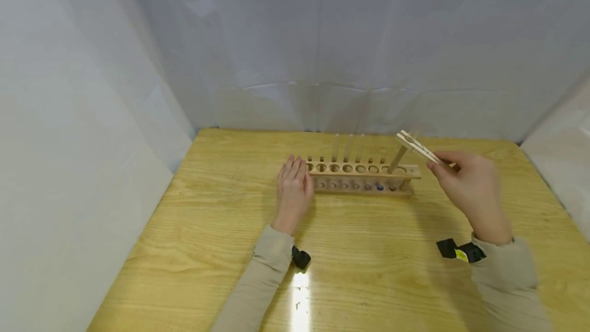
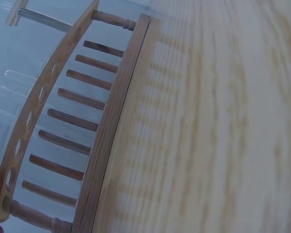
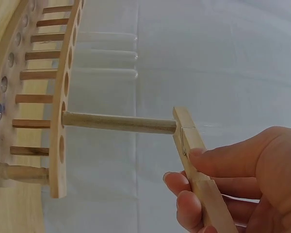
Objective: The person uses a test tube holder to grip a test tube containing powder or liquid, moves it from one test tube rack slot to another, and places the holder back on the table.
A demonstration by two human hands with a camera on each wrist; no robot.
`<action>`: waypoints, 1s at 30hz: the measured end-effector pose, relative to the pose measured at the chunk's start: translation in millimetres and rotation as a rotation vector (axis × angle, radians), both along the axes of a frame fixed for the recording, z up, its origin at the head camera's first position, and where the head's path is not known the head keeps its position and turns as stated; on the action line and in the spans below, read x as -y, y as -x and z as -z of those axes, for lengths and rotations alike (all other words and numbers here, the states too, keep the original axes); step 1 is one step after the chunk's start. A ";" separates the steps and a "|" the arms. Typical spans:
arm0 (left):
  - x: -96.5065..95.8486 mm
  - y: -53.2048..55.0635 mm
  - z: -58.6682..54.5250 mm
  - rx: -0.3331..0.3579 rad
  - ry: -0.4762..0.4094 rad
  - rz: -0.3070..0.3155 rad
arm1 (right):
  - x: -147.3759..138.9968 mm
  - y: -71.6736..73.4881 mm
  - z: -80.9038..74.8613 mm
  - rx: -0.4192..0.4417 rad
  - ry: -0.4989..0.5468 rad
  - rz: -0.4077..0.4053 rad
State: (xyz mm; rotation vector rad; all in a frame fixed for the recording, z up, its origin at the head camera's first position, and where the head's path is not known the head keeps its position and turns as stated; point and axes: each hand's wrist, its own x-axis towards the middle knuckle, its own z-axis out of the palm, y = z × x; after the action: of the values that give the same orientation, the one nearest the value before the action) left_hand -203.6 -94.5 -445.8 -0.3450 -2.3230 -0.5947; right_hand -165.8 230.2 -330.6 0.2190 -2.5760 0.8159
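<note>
A wooden test tube rack (image 1: 364,192) stands on the table, with a row of holes on top and a row of pegs behind. My left hand (image 1: 293,188) rests on its left end, fingers extended. In my right hand (image 1: 475,188), thumb and fingers grip a wooden test tube clamp (image 3: 206,189) with a metal spring. The clamp's jaws hold a test tube (image 3: 121,123) that looks filled with something brownish. This tube tilts, its lower end at a hole near the rack's right end. The tube's clear upper part shows faintly beyond the clamp.
Several clear test tubes (image 3: 106,74) sit upside down on the back pegs. Something blue (image 1: 380,187) shows in the rack's lower board. Grey-white sheeting (image 1: 295,40) hangs behind and beside the wooden table (image 1: 207,250). Each wrist wears a black strap with a small device.
</note>
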 end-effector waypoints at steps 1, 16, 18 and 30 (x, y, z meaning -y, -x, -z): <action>0.1 -0.1 0.1 0.002 -0.003 0.002 | 0.5 0.3 1.1 0.004 0.000 -0.002; 2.6 2.3 1.4 0.032 -0.034 0.045 | 7.0 8.1 16.3 0.036 -0.002 -0.025; 3.5 3.3 1.8 0.021 -0.024 0.055 | 7.1 8.9 17.7 0.052 -0.014 -0.024; 6.2 2.6 -2.1 0.054 0.023 0.066 | 9.6 11.3 30.8 0.060 -0.065 -0.060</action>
State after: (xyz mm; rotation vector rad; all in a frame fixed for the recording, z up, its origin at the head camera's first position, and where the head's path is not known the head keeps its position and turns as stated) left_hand -206.1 -100.7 -443.7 -0.4229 -2.3792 -0.6161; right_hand -177.1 220.6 -361.4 0.2966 -2.6666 0.7714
